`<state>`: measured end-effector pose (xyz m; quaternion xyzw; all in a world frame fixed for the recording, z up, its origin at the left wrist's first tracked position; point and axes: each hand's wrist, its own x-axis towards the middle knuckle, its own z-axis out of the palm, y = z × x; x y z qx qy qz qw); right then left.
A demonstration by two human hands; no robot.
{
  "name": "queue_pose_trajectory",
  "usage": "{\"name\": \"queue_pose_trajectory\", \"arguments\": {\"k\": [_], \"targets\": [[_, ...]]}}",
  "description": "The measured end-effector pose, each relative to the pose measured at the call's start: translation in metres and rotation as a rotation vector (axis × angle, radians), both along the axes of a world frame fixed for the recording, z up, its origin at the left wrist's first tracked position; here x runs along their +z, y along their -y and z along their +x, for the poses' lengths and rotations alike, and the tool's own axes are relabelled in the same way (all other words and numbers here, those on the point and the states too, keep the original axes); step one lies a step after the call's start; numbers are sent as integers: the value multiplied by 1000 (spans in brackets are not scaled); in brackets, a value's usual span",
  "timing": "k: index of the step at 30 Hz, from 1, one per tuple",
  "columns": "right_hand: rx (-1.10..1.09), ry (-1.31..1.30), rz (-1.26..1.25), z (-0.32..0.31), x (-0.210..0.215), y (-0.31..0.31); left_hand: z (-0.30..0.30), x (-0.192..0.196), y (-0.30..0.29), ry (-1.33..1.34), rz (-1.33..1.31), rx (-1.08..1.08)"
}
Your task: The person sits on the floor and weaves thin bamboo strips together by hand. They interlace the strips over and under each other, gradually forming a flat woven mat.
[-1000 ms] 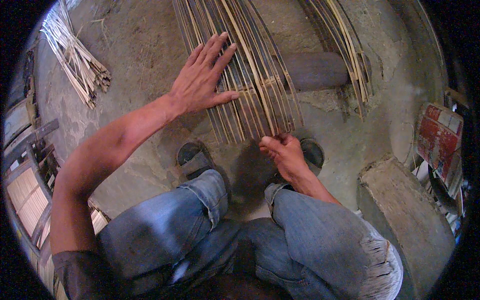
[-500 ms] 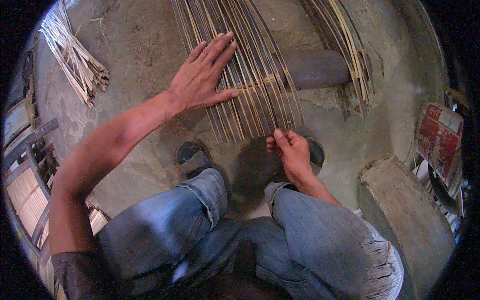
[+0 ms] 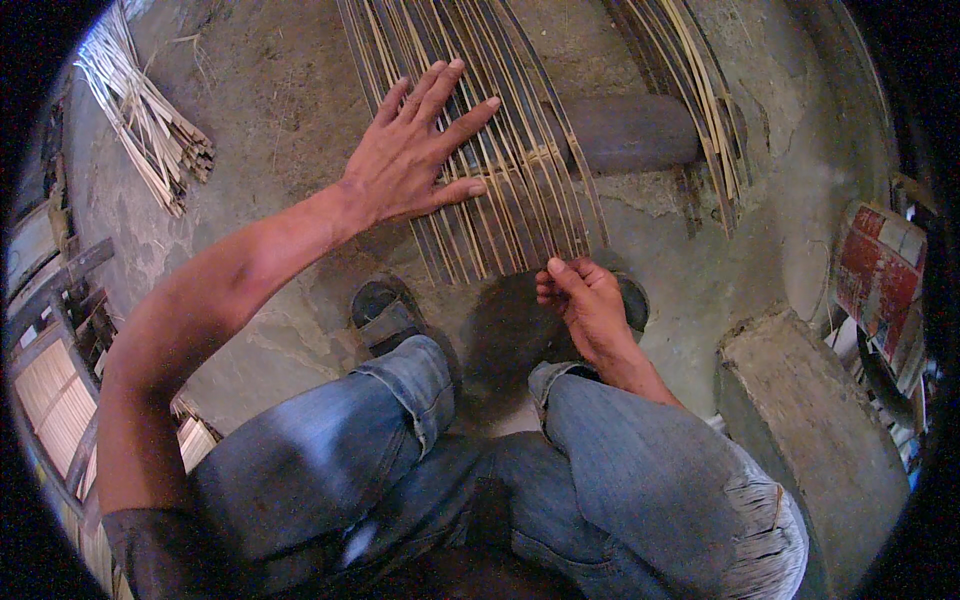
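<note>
Long thin strips, like split bamboo or cane [image 3: 530, 110], run side by side away from me, crossed by one strip low down. My left hand [image 3: 420, 150] lies over their left part with the fingers spread, its thumb along the crossing strip. At the near ends of the strips my right hand [image 3: 590, 305] is closed, thumb pressed against the curled forefinger. It seems to pinch the end of a strip, most of which the fingers hide. Under the strips rests a dark rounded log or bar [image 3: 640, 135].
More strips [image 3: 710, 110] lie over the log's right end. A tied bundle of pale strips [image 3: 150, 120] is on the concrete floor at far left. A concrete block [image 3: 800, 390] stands at right, near a worn red board [image 3: 880, 265]. My sandalled feet [image 3: 385, 315] flank the strips' near ends.
My left forefinger has spread to the right, away from the other fingers. The right hand stays pinched at nearly the same place.
</note>
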<state>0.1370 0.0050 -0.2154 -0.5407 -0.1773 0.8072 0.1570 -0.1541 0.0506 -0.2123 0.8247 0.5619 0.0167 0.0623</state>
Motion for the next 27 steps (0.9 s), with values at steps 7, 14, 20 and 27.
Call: {"name": "queue_pose_trajectory", "arguments": {"k": [7,14,20,27], "targets": [[-132,-62,6,7,-5,-2,0,0,-3,23,-30,-69],[-118,-27,-31,9,-4,-6,2,4,-5,-43,-66,-112],[-193,-30,-40,18,-9,1,5,6,-5,-81,-51,-126],[-191,7,7,14,-4,1,4,6,-4,-77,-25,-131]]}}
